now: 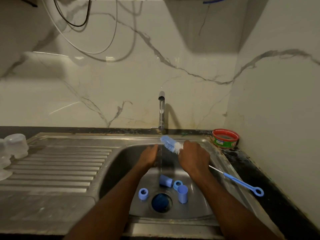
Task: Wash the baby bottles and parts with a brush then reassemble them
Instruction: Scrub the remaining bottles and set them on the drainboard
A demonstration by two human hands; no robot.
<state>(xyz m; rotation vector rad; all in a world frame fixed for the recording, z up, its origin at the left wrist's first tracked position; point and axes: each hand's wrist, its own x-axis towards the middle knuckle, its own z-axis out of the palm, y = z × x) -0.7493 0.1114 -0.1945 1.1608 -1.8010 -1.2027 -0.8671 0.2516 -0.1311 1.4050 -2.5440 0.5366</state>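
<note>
The bottle brush (pixel 170 144) is held over the sink basin (pixel 121 163), its blue and white bristle head up near the tap's water stream (pixel 160 153) and its blue loop handle (pixel 242 183) slanting down over the basin's right rim. The right hand (pixel 194 158) grips the brush's stem just below the bristles, fingers curled round it. The left hand (pixel 149 157) sits just left of the stream with its back to the camera; what its fingers hold, if anything, cannot be told.

On the basin floor below the hands lie the blue bottle parts: a cap (pixel 165 181) on its side under the stream, a screw ring (pixel 177 184) just right of it, another ring (pixel 143 194) left of the drain (pixel 161 202), and a cap standing open end up (pixel 182 194) right of the drain, touching the first ring. Something dark blue shows inside the drain opening.

On the ribbed draining board (pixel 60 167), at its far left edge, clear bottles (pixel 16 145) stand upside down. The chrome tap (pixel 161 111) rises behind the basin with water running. A red and green round tub (pixel 225 138) sits on the dark surface (pixel 256 170) in the right back corner, against the marble-patterned wall (pixel 190 94).
</note>
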